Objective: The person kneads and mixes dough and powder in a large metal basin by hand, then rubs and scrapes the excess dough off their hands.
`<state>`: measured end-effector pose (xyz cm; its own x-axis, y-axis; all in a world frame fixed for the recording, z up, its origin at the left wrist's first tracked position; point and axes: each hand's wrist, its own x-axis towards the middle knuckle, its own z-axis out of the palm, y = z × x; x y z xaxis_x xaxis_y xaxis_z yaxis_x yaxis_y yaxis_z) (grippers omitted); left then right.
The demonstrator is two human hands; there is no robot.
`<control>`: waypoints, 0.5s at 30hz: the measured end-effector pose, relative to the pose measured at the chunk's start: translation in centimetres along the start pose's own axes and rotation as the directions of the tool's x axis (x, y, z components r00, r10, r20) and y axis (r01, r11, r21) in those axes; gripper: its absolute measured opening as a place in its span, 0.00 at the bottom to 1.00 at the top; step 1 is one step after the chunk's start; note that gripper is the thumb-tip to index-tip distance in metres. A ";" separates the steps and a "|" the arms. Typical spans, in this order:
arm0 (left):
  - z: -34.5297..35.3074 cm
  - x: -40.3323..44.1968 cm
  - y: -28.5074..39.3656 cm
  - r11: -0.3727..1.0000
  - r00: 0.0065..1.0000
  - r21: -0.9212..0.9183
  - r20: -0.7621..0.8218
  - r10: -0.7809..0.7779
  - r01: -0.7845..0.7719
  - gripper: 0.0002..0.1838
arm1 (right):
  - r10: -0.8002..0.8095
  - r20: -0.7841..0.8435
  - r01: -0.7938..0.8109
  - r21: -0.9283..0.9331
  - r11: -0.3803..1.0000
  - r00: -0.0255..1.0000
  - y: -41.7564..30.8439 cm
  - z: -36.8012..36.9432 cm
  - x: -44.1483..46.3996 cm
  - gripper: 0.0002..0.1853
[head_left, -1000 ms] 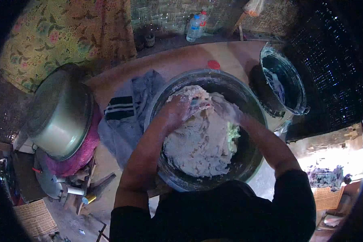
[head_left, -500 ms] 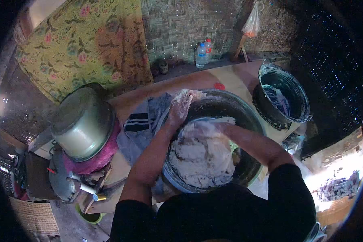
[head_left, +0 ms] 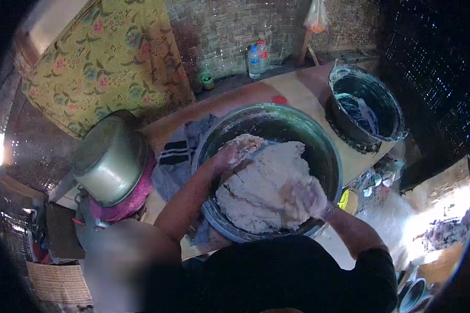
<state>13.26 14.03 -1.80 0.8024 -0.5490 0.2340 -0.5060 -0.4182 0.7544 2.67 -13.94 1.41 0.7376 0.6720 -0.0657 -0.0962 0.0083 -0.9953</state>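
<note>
A large mass of pale, sticky dough (head_left: pixel 261 182) fills much of a wide, dark basin (head_left: pixel 318 138) before me. My left hand (head_left: pixel 244 148), thickly coated with dough, is at the mass's upper left edge, its fingers curled against it. Across the right part of the dough lies my right hand (head_left: pixel 305 197), also coated; motion smears its fingers. A short blue edge shows beside the left hand, partly hidden by dough.
A black bucket (head_left: pixel 342 125) with a smeared rim stands to the right. On the left, an upturned metal pot (head_left: pixel 107 161) rests on pink cloth (head_left: pixel 122 202), near a grey garment (head_left: pixel 196 138). Two plastic bottles (head_left: pixel 254 62) stand by the woven wall.
My left hand has come down from above the basin rim to the dough's edge. My right hand has moved from the dough's far side toward me and right. The dough's top looks reshaped.
</note>
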 end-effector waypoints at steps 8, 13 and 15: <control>-0.8 -4.9 6.7 0.979 0.972 0.065 -0.151 -0.183 0.194 0.30 | -0.151 -0.354 0.298 0.410 0.862 0.923 1.6 -3.2 2.2 0.15; 4.4 -5.5 14.7 0.977 0.975 0.193 -0.178 0.130 -0.095 0.33 | 0.168 -0.232 0.058 0.733 0.677 0.958 -6.8 -0.4 2.3 0.31; 6.6 -4.9 16.0 0.792 0.945 0.561 -0.052 0.324 -0.241 0.32 | 0.070 -0.423 0.325 0.782 0.532 0.903 -7.2 -0.2 2.7 0.39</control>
<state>-0.81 5.24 5.09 0.6106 -0.6166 0.4969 -0.7714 -0.6052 0.1969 5.50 -12.34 8.38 0.9424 0.2943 -0.1593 -0.3341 0.8019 -0.4952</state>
